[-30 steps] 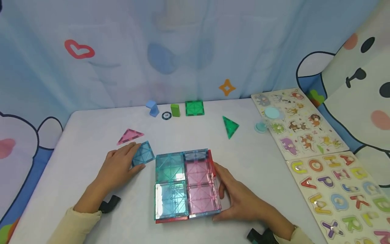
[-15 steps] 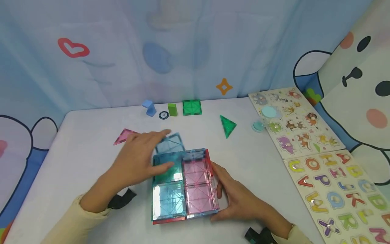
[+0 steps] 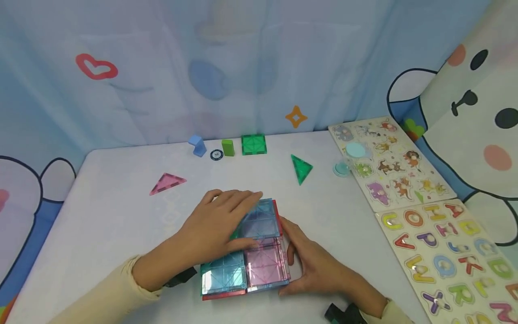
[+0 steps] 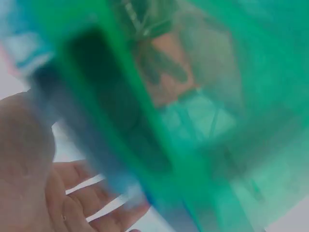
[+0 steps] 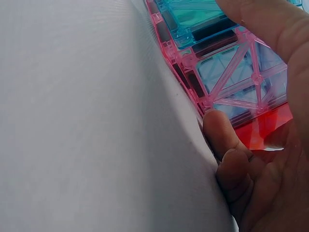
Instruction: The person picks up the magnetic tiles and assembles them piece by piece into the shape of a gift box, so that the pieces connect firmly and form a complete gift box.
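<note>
A low box of see-through magnetic tiles sits mid-table, with blue, pink, green and red pieces. My left hand reaches over its far half, pinching a square blue magnetic tile between fingers and thumb. This tile lies over the box's far right square; the hand hides much of the far left part. In the left wrist view, a blurred green tile fills most of the picture beside the fingers. My right hand holds the box's right side, its fingers against a pink tile and a red one.
A pink triangle tile lies back left. Along the back stand blue blocks, a round chip, a green block and a green square tile. A green triangle and puzzle boards are on the right.
My left hand has carried the square blue tile rightward from the table beside the box to over its far right square. The right hand stays at the box's side.
</note>
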`<state>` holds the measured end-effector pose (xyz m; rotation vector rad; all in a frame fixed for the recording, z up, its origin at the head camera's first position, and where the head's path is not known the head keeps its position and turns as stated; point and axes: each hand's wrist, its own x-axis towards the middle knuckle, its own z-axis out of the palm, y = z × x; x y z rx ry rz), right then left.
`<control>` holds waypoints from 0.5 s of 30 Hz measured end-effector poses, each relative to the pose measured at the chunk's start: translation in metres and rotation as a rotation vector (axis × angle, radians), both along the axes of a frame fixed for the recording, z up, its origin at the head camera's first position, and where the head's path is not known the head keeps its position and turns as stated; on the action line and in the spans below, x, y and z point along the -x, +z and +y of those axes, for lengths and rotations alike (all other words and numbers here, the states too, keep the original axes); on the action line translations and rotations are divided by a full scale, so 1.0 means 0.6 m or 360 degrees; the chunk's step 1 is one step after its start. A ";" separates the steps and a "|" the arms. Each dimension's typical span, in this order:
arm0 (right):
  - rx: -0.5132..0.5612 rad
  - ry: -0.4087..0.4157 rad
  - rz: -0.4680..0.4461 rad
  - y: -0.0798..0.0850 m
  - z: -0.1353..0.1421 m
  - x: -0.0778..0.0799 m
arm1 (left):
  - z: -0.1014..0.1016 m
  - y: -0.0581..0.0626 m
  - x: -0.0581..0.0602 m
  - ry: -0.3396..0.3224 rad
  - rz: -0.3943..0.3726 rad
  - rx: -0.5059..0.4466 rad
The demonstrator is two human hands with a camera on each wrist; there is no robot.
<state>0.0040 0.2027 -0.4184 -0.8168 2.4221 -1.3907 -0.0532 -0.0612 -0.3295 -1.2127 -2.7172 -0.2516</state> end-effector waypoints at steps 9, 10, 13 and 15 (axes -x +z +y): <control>0.0252 0.0307 -0.0341 0.051 0.066 0.089 | -0.115 -0.070 -0.085 0.0134 -0.0638 -0.0813; 0.0258 0.0237 -0.0276 0.067 0.065 0.110 | -0.119 -0.080 -0.095 0.0100 -0.0675 -0.0862; 0.0053 -0.0090 -0.0017 0.088 0.038 0.196 | -0.122 -0.101 -0.110 0.0028 -0.0662 -0.0902; -0.0245 -0.0221 0.0129 0.091 0.004 0.261 | -0.122 -0.109 -0.113 0.0046 -0.0622 -0.0869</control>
